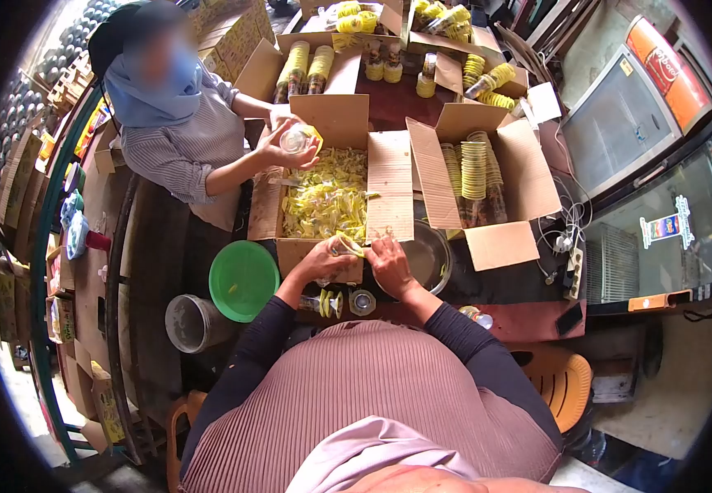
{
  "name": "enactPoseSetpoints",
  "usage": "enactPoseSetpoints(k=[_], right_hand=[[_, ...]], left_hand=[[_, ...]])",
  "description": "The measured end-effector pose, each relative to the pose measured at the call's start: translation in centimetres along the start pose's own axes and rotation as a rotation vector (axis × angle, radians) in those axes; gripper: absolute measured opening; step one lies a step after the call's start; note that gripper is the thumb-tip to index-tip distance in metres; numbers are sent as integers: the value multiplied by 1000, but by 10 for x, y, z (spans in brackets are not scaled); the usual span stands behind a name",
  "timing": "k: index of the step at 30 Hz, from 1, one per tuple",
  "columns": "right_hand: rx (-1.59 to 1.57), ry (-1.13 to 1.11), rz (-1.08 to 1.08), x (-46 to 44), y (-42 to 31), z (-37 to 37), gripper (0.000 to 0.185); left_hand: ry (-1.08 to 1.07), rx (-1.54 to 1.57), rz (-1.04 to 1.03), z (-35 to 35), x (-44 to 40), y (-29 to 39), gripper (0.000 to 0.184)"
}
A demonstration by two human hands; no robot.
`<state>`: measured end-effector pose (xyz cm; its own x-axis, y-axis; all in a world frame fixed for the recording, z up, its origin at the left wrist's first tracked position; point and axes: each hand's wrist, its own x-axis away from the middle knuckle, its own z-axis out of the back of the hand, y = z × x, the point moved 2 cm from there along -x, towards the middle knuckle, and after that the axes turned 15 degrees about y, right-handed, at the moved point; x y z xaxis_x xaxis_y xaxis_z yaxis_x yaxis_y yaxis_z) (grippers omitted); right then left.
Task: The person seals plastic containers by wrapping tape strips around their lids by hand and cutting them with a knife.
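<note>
Just in front of an open cardboard box [378, 181] full of small yellow packets [323, 201], my left hand [323, 259] is wrapped round a container with a yellow rim [348, 244]. The fingers of my right hand [390, 264] are pinched together at the right side of that rim; what they grip is too small to make out. Below my hands lie a clear container [362, 302] and some yellow-edged containers on their side [327, 304]. A metal basin [430, 255] is partly hidden behind my right hand.
A green basin [243, 281] and a grey bucket [196, 323] stand at the left. Across the table, a co-worker [179, 123] holds a clear container [294, 140]. An open box with stacked yellow containers [528, 181], cables [564, 244] and a phone [569, 319] are on the right.
</note>
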<state>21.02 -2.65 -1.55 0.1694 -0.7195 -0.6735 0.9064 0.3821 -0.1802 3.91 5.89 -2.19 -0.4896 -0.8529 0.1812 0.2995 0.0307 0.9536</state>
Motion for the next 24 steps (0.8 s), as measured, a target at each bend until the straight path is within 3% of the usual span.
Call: enactPoseSetpoints(k=[4,10,14,16,17,20,24], right_hand=[[-52,23,36,-2,3,-6,18],[-124,87,-38,-9,4,-12,16],[-193,32,-230,-11,5,-15,12],[-192,15,-271,-13,6,-12,10],[-163,-2,-218,-13,6,-11,10],[-97,-31,-110,-11,7,-5,11],[-39,-37,-25,-6,2,-1,16]], left_hand=[[-96,184,165,13,0,-10,34],[-120,180,320,17,4,-13,43],[24,45,205,13,10,4,62],[75,24,91,10,5,-10,60],[126,6,-26,9,3,-17,58],[4,-3,47,13,2,-17,53],[-6,-102,40,12,7,-14,42]])
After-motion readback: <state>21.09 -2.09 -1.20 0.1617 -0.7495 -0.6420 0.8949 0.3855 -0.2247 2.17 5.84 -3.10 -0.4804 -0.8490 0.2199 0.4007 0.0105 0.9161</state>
